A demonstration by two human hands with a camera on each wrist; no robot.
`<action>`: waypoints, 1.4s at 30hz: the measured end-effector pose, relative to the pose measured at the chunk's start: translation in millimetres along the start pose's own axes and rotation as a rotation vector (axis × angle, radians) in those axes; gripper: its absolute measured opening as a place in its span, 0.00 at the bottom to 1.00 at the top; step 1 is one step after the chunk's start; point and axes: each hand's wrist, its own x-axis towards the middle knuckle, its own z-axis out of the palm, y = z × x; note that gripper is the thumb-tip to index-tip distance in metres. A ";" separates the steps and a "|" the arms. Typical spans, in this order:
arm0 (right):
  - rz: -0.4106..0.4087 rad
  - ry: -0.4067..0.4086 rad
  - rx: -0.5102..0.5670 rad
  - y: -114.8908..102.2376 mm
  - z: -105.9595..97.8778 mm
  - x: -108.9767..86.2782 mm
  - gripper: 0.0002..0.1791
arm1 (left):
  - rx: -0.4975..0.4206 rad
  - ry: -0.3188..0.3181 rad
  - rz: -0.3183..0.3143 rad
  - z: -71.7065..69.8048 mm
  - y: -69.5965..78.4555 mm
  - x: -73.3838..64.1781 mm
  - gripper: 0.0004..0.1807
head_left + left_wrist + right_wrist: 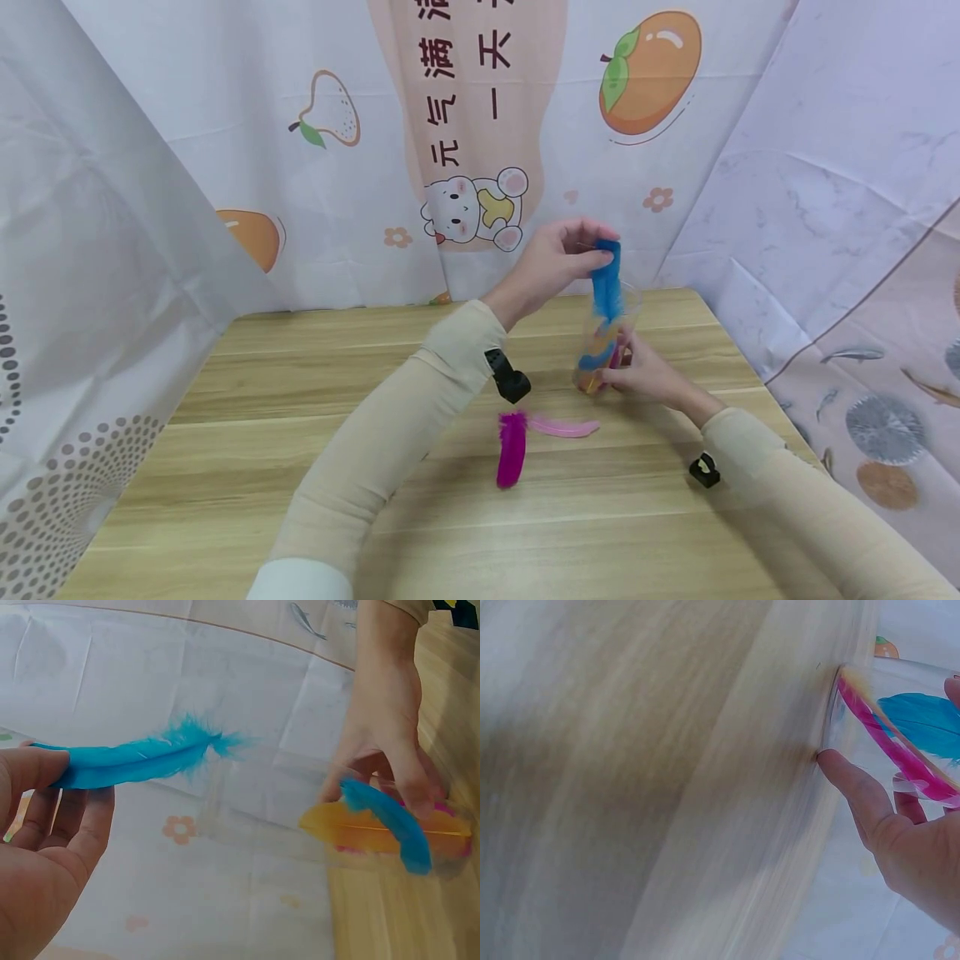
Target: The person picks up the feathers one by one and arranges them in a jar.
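Blue feather point(607, 279), pinched by left fingers point(97, 817), hangs at the mouth of the clear cup point(262, 802) right fingers point(847, 776) curl round; tilting could snag fluff on the rim.

Loose feathers point(512, 450) on tbl point(285, 400), front-L of cup point(632, 307) w/ other feathers point(596, 361).
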 end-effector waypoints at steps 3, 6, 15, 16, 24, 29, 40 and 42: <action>-0.003 -0.002 -0.002 0.5 -0.2 0.4 0.39 | 0.008 0.005 0.004 2.5 5.6 3.9 0.10; 0.006 -0.009 0.011 0.7 0.1 0.3 0.39 | 0.034 0.009 0.019 5.2 9.4 6.4 0.09; 0.003 -0.014 0.027 0.3 0.7 1.0 0.39 | 0.093 0.046 0.085 10.2 7.8 12.5 0.06; 0.001 -0.014 0.025 0.4 0.7 1.1 0.38 | 0.108 0.050 0.088 10.2 7.0 13.1 0.06; -0.006 -0.008 0.012 1.3 0.1 0.7 0.37 | 0.265 0.002 0.117 12.3 -1.5 15.1 0.05; 0.013 -0.012 0.013 2.4 0.7 0.4 0.37 | 0.311 -0.027 0.131 13.7 -10.1 15.4 0.05; 0.014 -0.012 -0.009 2.7 -0.7 1.2 0.37 | 0.386 -0.045 0.133 14.7 -23.9 16.5 0.05; 0.016 -0.010 -0.013 2.9 -0.8 1.4 0.37 | 0.397 -0.046 0.141 14.9 -26.1 16.6 0.05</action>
